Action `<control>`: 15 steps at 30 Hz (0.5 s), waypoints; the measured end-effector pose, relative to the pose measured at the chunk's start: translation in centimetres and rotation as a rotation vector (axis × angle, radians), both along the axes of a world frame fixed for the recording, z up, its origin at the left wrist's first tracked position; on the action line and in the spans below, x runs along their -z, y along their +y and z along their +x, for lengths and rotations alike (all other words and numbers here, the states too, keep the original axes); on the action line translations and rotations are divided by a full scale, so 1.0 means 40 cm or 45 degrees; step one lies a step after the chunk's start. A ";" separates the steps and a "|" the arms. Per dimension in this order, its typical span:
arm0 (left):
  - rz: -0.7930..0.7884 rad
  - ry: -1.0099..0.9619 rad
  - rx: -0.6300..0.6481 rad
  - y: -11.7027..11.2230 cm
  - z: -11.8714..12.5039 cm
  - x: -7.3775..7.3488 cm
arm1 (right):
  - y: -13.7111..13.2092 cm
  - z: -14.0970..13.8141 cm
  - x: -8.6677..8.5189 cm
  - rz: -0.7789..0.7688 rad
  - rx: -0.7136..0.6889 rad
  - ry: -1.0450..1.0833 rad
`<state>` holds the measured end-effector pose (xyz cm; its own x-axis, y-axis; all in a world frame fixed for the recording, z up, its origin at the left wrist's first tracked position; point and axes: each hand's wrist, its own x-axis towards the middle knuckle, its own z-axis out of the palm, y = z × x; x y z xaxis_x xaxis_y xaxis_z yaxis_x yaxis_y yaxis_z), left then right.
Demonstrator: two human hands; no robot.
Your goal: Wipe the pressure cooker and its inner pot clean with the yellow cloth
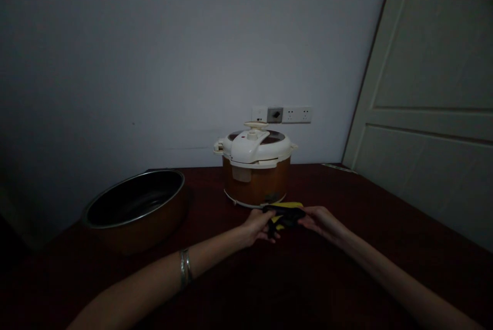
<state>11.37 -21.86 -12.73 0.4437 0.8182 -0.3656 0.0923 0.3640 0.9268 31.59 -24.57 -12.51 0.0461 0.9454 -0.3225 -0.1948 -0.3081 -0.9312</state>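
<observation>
Both my hands meet over the dark red table (385, 227), just in front of an orange-brown electric pressure cooker (256, 165) with a cream lid. My left hand (257, 225) pinches one end of a small black and yellow object (284, 213). My right hand (319, 219) grips its other end. The object is dim and I cannot make out what it is. A silver bangle sits on my left wrist.
A wide, shallow metal-lined pan (136, 206) stands at the left of the table. A white socket strip (282, 114) is on the wall behind the cooker. A pale door (431, 104) rises at the right. The room is dim.
</observation>
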 end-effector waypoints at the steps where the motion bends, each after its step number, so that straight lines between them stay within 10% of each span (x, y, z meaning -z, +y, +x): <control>1: 0.009 0.065 0.161 -0.008 -0.003 -0.018 | -0.010 0.024 -0.012 -0.011 0.004 -0.011; 5: -0.012 0.420 0.875 -0.055 -0.033 -0.149 | -0.047 0.109 -0.042 -0.102 0.004 -0.033; 8: -0.086 0.448 1.116 -0.086 -0.058 -0.281 | -0.064 0.137 -0.028 -0.165 -0.140 -0.157; 15: 0.185 0.246 0.299 -0.028 -0.129 -0.559 | -0.067 0.139 -0.011 -0.130 -0.433 -0.989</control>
<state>6.22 -22.97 9.64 0.5601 0.7517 -0.3481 0.3369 0.1771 0.9247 37.16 -27.23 -12.07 0.0086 0.9159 -0.4013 0.6055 -0.3241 -0.7268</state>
